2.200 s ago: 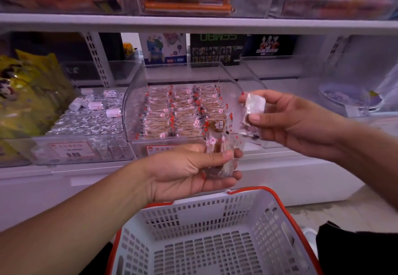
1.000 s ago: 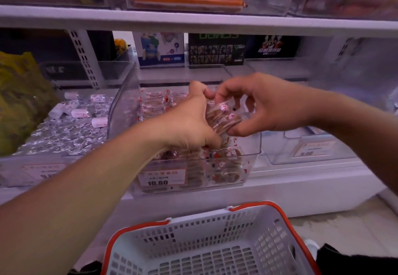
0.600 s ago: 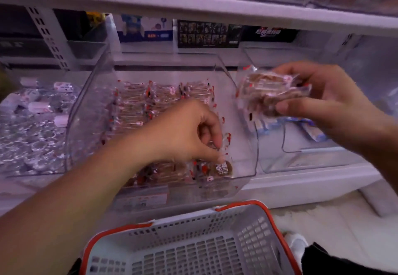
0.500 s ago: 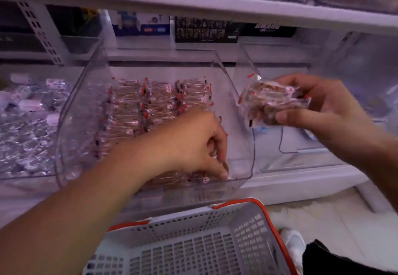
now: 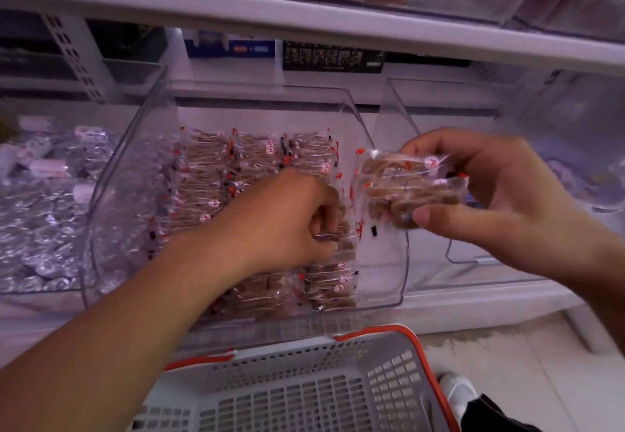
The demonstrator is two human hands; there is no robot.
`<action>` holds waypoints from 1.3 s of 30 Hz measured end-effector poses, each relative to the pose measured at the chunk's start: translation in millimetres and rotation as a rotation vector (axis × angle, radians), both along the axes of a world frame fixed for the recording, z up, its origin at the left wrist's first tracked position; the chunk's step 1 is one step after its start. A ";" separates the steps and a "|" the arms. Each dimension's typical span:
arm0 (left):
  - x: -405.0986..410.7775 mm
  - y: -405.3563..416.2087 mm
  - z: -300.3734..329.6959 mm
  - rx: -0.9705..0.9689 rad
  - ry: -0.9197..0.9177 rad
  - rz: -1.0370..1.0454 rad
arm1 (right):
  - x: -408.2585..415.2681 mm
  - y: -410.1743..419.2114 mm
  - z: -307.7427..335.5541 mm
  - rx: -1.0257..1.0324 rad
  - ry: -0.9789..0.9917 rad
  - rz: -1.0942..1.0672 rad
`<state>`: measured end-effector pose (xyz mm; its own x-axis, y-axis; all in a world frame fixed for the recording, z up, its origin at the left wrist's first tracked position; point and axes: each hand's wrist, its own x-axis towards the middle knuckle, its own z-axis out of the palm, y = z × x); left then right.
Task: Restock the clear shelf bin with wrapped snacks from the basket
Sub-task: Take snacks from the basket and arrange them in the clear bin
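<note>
Nearly done I'd say: clear bin (image 5: 378, 147) mid-frame looks packed and the basket (image 5: 389, 374) at the bottom shows nothing inside. Left hand (image 5: 291, 218) has fingers curled, tucking a snack (image 5: 345, 245) into the rows; right hand (image 5: 500, 195) pinches the last few packs (image 5: 406, 188).

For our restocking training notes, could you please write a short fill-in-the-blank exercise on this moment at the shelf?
1. The left hand is down inside the clear ____, pinching a wrapped snack.
2. The small stack of wrapped snacks is held by the ____ hand.
3. The basket below the shelf has an ____ rim.
4. The bin to the left holds ____-wrapped pieces.

Missing words: bin; right; orange; silver
</note>
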<state>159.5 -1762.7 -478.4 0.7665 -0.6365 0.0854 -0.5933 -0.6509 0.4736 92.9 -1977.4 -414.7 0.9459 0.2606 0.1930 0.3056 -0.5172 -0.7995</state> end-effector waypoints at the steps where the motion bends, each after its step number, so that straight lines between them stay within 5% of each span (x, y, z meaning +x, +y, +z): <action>1: 1.4 1.6 -1.3 -0.031 0.032 0.009 | 0.7 4.1 6.8 -0.117 -0.008 0.025; 7: 7.6 6.1 -5.4 -0.065 0.084 -0.015 | -2.7 46.6 18.8 -0.849 -0.046 0.099; 16: 10.2 27.7 0.4 -0.183 0.322 -0.068 | -4.3 75.8 8.1 -1.190 -0.180 0.176; 21: 4.1 33.7 3.4 -0.124 0.223 -0.059 | -0.3 80.8 0.4 -1.157 -0.075 0.201; 28: -0.9 35.3 1.5 -0.057 0.245 -0.090 | -1.3 78.2 -14.3 -1.328 -0.185 0.171; 39: -6.9 31.9 0.1 -0.022 0.161 -0.073 | -0.4 72.2 -5.5 -1.138 -0.094 0.185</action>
<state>152.6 -1730.9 -478.3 0.7236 -0.6900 -0.0200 -0.5539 -0.5977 0.5796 92.5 -1905.2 -420.2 0.8694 0.4621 -0.1751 0.4856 -0.8645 0.1294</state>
